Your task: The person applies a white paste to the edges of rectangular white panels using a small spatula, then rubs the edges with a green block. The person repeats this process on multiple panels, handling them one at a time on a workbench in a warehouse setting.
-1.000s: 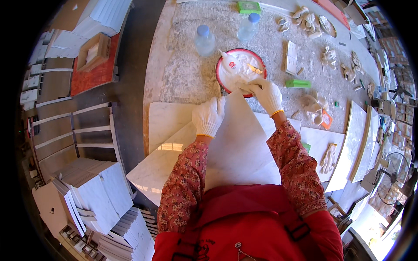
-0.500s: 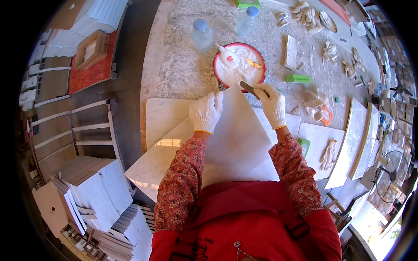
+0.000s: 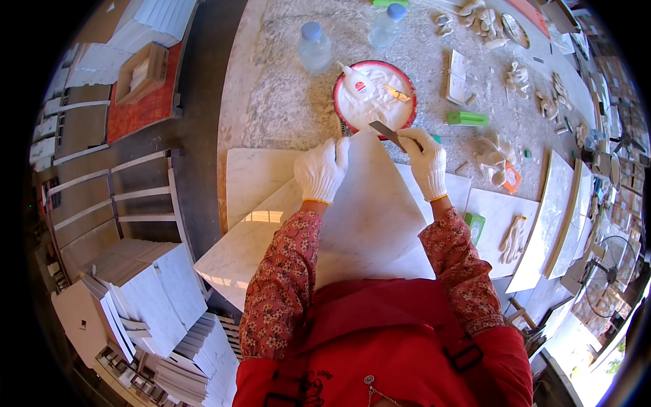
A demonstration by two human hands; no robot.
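Note:
My left hand [image 3: 321,169], in a white knit glove, is closed on the left edge of a white marble tile [image 3: 363,203] near its far corner. That tile is tilted up toward me and hides part of what lies beneath. In my gloved right hand [image 3: 424,163] is a putty knife [image 3: 386,132], its dark flat blade angled left over the near rim of a red-edged plate [image 3: 413,95]. White paste [image 3: 366,108] covers the plate. A white squeeze bottle [image 3: 357,83] and a small yellow-orange piece [image 3: 397,93] lie in it.
More marble tiles [image 3: 258,180] lie under and around the raised one. Beyond stand two blue-capped bottles [image 3: 314,51]. To the right are a green block [image 3: 468,119], crumpled gloves [image 3: 495,156] and leaning slabs [image 3: 542,217]. A metal rack [image 3: 142,199] and stacked tiles [image 3: 159,292] stand left.
The putty knife has tilted a little, its tip slightly farther up and left. My left hand keeps its hold on the tile, and the view has shifted slightly.

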